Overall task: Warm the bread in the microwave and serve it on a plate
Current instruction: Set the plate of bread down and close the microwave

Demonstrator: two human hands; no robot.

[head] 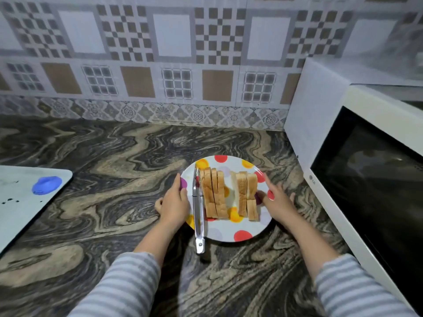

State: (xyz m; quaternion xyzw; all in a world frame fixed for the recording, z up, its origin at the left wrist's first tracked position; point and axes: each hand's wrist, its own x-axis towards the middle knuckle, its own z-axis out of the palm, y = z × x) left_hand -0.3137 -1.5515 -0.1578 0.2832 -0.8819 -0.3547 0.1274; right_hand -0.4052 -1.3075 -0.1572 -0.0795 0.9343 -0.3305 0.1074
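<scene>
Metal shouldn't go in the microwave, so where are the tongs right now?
In the head view the tongs lie on the left part of the polka-dot plate, between the left hand and the bread slices, handle end overhanging the near rim.

A white plate (229, 234) with coloured dots sits on the dark swirled counter (103, 156), just below centre. Bread slices (216, 195) stand on edge across it in two groups. Metal tongs (198, 211) lie along the plate's 9 o'clock side, the hinge end overhanging the rim at 7 o'clock. The left hand (174, 203) touches the rim at 9 o'clock, the right hand (278, 202) at 3 o'clock. A white microwave (320, 115), door closed, stands at 3 o'clock. A pale board (18, 202) with a blue blob (47, 185) lies at 9 o'clock.
</scene>
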